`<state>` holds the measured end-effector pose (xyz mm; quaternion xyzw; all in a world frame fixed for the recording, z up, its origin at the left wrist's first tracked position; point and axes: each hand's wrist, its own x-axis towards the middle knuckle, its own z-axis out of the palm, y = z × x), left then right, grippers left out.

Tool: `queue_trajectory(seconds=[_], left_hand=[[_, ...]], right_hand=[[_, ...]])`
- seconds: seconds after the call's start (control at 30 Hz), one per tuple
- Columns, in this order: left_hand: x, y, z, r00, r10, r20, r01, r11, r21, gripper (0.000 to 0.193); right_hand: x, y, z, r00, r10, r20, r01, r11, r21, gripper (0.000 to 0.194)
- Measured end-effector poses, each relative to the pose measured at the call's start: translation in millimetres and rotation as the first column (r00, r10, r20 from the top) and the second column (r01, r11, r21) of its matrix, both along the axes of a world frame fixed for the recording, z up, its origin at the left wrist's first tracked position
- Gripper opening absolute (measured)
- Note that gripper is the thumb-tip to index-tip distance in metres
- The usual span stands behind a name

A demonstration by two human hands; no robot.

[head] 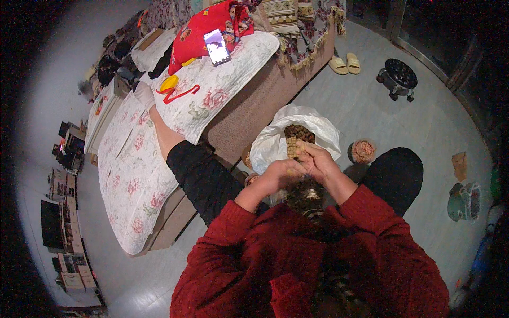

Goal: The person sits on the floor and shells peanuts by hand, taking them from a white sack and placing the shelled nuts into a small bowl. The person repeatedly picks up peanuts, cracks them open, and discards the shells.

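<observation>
A white woven sack (268, 139) stands before me with its mouth rolled open. Unshelled peanuts (292, 148) fill part of it, and a darker heap (300, 131) lies behind them. Over the sack's near rim, my left hand (278, 173) and my right hand (320, 161) meet at the fingertips. Small pale pieces that look like peanuts show at the fingers of both; the curled fingers partly hide them. Below my hands, a dark heap (304, 192), perhaps shells, lies between my legs. On the right, a clear tub (363, 151) holds pinkish shelled peanuts.
At left is a couch with a floral quilted cover (131, 159), where my left leg rests. A lit phone (217, 47) leans on a red cushion (191, 35). A wheeled stool (399, 75), slippers (345, 64) and a bag-lined bin (463, 202) stand on the floor.
</observation>
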<state>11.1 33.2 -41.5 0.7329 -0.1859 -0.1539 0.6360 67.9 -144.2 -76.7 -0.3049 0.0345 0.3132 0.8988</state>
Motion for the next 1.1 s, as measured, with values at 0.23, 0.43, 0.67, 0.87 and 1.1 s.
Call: queue_trajectory(seconds=[0.23, 0.43, 0.67, 0.87, 1.1], left_hand=[[8, 12, 24, 0.923, 0.294, -0.25, -0.261, 0.953, 0.155, 0.021], [4, -1, 25, 0.928, 0.368, -0.063, -0.353, 0.92, 0.171, 0.028], [6, 2, 22, 0.948, 0.3, 0.111, -0.32, 0.889, 0.329, 0.033], [4, 7, 11, 0.943, 0.329, 0.052, -0.331, 0.907, 0.262, 0.027], [1, 17, 31, 0.963, 0.167, -0.212, -0.047, 0.878, 0.477, 0.037]], right_hand=[[-2, 0, 5, 0.999, 0.02, -0.036, -0.019, 0.999, 0.029, 0.015], [-7, 7, 2, 0.981, 0.194, 0.024, -0.185, 0.96, -0.21, 0.019], [-11, 7, 5, 0.982, 0.187, 0.008, -0.178, 0.946, -0.271, 0.017], [-7, 5, 0, 0.99, 0.091, -0.104, -0.11, 0.974, -0.199, 0.015], [-5, -4, 6, 0.996, 0.044, -0.081, -0.061, 0.973, -0.225, 0.009]])
